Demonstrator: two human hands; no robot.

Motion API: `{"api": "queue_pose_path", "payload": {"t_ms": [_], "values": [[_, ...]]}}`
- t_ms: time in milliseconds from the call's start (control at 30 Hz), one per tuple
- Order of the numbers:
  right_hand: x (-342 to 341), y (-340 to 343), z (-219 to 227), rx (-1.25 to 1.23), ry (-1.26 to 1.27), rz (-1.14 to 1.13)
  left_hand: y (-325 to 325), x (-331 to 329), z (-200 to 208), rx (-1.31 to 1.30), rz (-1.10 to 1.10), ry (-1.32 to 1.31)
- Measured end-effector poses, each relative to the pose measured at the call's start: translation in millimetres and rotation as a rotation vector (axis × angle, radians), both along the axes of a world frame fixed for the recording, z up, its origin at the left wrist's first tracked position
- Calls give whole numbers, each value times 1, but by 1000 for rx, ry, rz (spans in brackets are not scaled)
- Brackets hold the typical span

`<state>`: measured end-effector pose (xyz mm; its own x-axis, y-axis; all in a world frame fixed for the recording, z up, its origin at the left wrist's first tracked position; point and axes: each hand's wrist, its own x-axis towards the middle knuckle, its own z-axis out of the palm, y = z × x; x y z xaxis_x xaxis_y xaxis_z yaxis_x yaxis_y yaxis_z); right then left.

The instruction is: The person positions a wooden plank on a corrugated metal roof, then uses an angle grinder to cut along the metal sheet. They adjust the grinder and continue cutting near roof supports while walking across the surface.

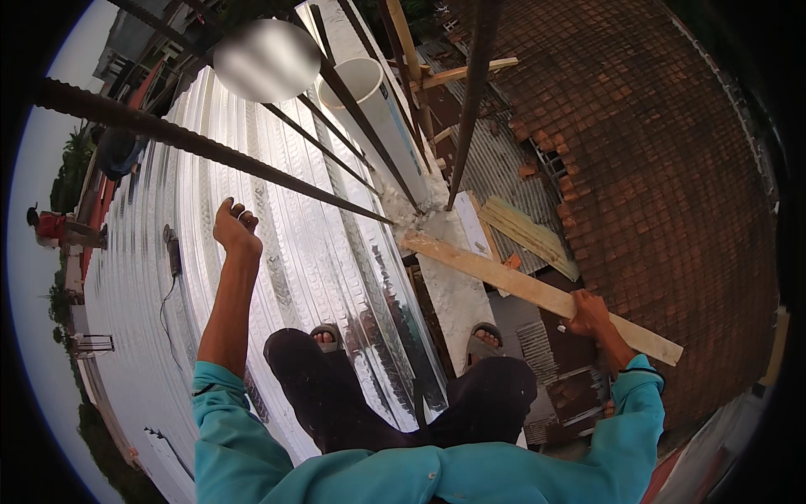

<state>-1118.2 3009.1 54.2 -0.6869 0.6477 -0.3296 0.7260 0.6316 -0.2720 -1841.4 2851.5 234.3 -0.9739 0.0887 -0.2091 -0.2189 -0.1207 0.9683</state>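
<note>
Outdoors, high up on a building site, the person stands with one sandalled foot on a shiny corrugated metal deck [277, 252] and the other on a narrow concrete beam [453, 286] at its edge. Below and to the right spreads a roof of reddish-brown clay tiles [655, 168], with a patch of grey corrugated sheet [495, 160] between it and the beam. Pale sky shows at the far left, with trees low on the rim.

Five dark ribbed steel bars rise from a point near the beam's far end; the thickest bar [168, 134] crosses the upper left. One white plastic pipe [378, 118] stands among them. Three wooden planks are in view: one long plank [520, 281] lying across the beam, and two shorter ones beyond it on the lower roof.

The left hand [235, 227] is raised just under the thick bar, its grip curled loosely and closed on nothing, not touching the bar. The right hand [590, 317] has its grip clamped on the long plank near that plank's outer end, which juts past the beam over the tiles.
</note>
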Motion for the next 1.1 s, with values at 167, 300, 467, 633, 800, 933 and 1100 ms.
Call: {"api": "queue_pose_path", "payload": {"t_ms": [167, 300, 467, 633, 800, 933, 1100], "values": [[17, 2, -62, -8, 69, 20, -20, 104, -146, -782, -1410, 98], [21, 5, -84, -33, 96, 32, -36, 206, -226, -970, -2235, 832], [24, 29, -111, -71, 58, 78, -60, 262, -281, -1082, -2344, 1337], [21, 44, -124, -103, 104, 125, -72, 275, -316, -1088, -2239, 1599], [33, 56, -138, -65, 167, 190, -43, 290, -310, -1310, -2536, 1298], [45, 65, -140, -79, 140, 176, -27, 297, -311, -1409, -2547, 1147], [52, 72, -133, -40, 81, 195, -23, 294, -307, -1351, -2569, 1228]]}}
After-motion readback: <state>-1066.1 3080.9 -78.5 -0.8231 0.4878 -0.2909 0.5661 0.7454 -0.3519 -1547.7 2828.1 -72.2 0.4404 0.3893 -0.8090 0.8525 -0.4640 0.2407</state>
